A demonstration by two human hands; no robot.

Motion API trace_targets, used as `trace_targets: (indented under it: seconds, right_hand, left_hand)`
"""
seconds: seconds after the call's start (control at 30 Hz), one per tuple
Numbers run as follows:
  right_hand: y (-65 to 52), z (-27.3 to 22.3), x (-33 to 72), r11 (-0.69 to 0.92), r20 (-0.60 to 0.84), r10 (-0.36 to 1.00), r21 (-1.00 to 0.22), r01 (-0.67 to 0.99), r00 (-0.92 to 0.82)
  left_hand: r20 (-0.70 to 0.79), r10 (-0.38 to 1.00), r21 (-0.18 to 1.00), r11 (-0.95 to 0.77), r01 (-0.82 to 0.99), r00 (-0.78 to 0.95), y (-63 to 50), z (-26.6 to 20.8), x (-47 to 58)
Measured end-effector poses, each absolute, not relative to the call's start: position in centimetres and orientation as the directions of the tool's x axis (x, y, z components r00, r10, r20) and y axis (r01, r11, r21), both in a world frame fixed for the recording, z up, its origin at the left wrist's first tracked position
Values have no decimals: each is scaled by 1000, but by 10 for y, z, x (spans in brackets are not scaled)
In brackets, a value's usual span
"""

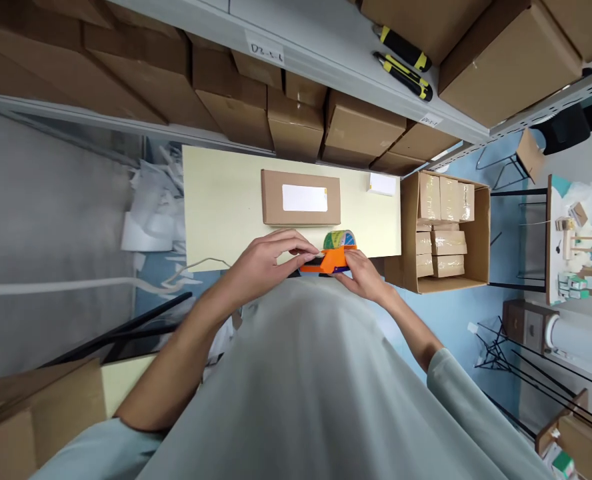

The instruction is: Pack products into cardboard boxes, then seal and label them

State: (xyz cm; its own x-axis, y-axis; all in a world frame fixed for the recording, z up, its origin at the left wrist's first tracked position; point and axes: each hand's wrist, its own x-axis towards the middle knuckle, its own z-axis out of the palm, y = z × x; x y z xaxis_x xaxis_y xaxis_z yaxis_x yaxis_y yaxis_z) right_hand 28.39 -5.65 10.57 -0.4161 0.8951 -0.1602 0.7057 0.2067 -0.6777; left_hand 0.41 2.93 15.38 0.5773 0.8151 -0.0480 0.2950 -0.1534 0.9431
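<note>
An orange tape dispenser (pixel 333 259) with a roll of tape (pixel 340 239) on it is at the near edge of the pale yellow table (pixel 221 200), close to my body. My right hand (pixel 365 275) grips its right end, fingers wrapped round the orange frame. At its left end, my left hand (pixel 283 257) pinches with thumb and fingertips by the dark front part; what lies between the fingertips is too small to make out. Just beyond both hands lies a closed brown cardboard box (pixel 301 217) with a white label (pixel 305 198) on top.
A small white box (pixel 382 184) sits at the table's far right corner. Right of the table stands an open carton (pixel 481 233) holding several taped boxes. Shelves of cartons (pixel 296 123) run along the far side, with two utility knives (pixel 403 63) on one. White plastic wrap (pixel 156 200) lies left.
</note>
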Motion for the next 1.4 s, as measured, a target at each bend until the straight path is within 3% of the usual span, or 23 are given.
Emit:
trace_targets:
  seconds: [0.3, 0.5, 0.73, 1.1, 1.4]
  right_hand:
    - [-44, 91, 338, 241, -177, 806, -773, 587, -565]
    - [-43, 79, 364, 236, -179, 753, -824, 514, -633]
    - [-41, 66, 380, 215, -242, 719, -814, 539, -652]
    - [-31, 31, 416, 240, -360, 620, -759, 605, -698]
    - [-1, 36, 445, 269, -433, 569, -705, 656, -699]
  left_hand:
    - [-31, 908, 897, -158, 412, 417, -7, 142, 62]
    - [-98, 935, 900, -63, 430, 342, -23, 137, 86]
    - [-158, 949, 908, 31, 418, 274, -31, 115, 103]
    - [-394, 906, 914, 370, 166, 151, -41, 33, 130]
    - [-381, 919, 924, 374, 81, 102, -31, 12, 148]
